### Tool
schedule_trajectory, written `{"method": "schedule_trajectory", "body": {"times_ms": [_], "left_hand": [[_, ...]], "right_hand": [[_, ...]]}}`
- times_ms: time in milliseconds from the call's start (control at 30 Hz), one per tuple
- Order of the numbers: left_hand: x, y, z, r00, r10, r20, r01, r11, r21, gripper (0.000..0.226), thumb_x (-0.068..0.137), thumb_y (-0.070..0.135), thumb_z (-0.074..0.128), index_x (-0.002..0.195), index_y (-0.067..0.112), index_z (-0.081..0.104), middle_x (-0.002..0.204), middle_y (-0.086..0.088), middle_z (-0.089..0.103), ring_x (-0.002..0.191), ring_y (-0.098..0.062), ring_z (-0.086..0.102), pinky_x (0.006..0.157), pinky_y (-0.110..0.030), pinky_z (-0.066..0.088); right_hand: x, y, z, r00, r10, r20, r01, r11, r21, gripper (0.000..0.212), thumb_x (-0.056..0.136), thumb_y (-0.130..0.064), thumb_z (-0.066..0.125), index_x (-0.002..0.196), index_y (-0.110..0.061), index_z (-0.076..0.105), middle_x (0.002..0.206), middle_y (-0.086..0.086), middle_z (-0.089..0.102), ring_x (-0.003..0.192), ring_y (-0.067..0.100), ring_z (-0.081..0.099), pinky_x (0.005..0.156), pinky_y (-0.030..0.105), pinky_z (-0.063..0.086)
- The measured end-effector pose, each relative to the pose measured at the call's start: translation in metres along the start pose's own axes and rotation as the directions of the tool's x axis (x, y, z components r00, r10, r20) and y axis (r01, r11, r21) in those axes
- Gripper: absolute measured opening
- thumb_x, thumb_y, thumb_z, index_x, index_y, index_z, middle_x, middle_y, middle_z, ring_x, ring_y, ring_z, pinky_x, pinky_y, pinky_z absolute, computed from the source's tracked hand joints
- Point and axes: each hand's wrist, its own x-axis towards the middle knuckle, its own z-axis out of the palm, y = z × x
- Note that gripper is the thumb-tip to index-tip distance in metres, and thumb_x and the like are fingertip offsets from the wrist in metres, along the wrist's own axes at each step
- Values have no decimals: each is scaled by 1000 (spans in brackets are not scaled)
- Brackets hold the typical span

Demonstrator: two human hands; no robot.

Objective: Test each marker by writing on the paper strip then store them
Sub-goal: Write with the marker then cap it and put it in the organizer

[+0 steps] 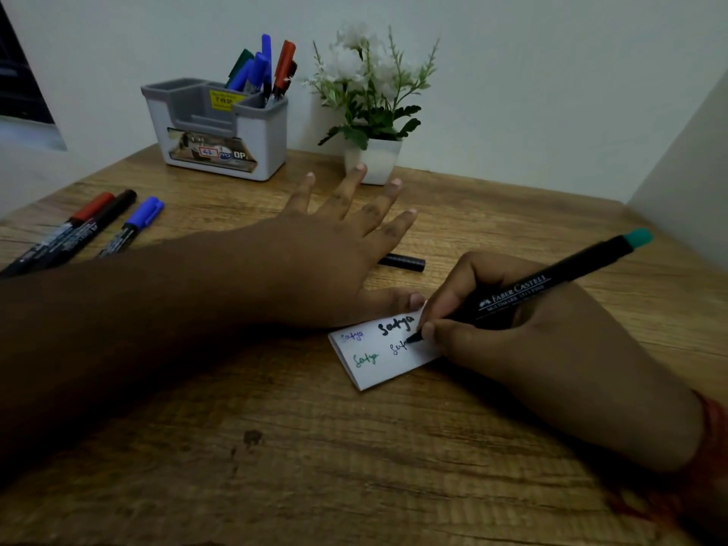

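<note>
Right hand (524, 340) pinches marker (551, 285) mid-word, left hand (335, 246) flat, fingers spread, thumb pinning paper strip (386, 348); strip may slip, loose cap (402, 263) may roll.

On the black marker (551, 287) in my right hand (551, 348) I read "FABER-CASTELL" in white, with "MULTIMARK" in smaller print beneath. The paper strip (384, 350) carries "Satya" handwritten three times, in blue, black and green, plus an unfinished fourth word. The organizer (220, 128) bears a yellow price sticker, too blurred to read surely, and a front label showing "42" and "OP".
</note>
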Motion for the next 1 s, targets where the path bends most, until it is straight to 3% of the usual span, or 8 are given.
{"method": "schedule_trajectory", "body": {"times_ms": [167,300,533,700,833,1000], "left_hand": [[-1,1,-1,1000,1,5,-1,1000,6,95,65,87,-9,144,36,-28,150,6,-41,137,-25,-40,112,-65,-9],[0,0,-1,1000,2,2,-2,1000,5,97,63,87,-11,144,36,-28,151,6,-41,137,-25,-40,112,-66,-9],[1,0,0,1000,2,2,-2,1000,10,96,65,87,-8,144,36,-29,150,6,-41,137,-25,-40,112,-66,-9],[2,-1,1,1000,4,-3,-4,1000,12,97,64,88,-10,143,36,-29,151,5,-41,137,-26,-39,112,-66,-8],[1,-1,1,1000,13,-16,-12,1000,19,97,65,89,-9,143,35,-29,150,5,-42,137,-25,-40,112,-66,-8],[1,-2,0,996,48,-79,-47,999,20,96,72,88,-2,145,33,-29,152,5,-40,137,-23,-41,113,-64,-9]], "right_hand": [[1,0,-1,1000,19,8,-19,1000,5,7,75,-20,75,74,-17,69,83,-11,76,72,-6,69,55,8,47],[1,1,-1,1000,-1,-4,1,1000,-20,9,74,-16,77,70,-18,69,81,-14,75,78,-9,68,59,6,48],[3,3,-1,999,-14,-49,11,998,-58,7,75,-21,76,73,-20,69,81,-10,76,76,0,71,61,17,57],[3,4,-2,999,-10,-38,8,999,-54,8,76,-19,76,73,-21,69,81,-15,75,77,-7,70,58,8,50],[3,4,-2,998,-18,-65,14,997,-70,6,73,-25,73,72,-21,68,80,-12,75,77,-2,71,60,17,56],[8,4,-10,975,-46,-220,75,989,130,3,77,-19,68,75,-16,69,72,1,72,71,9,70,67,29,57]]}}
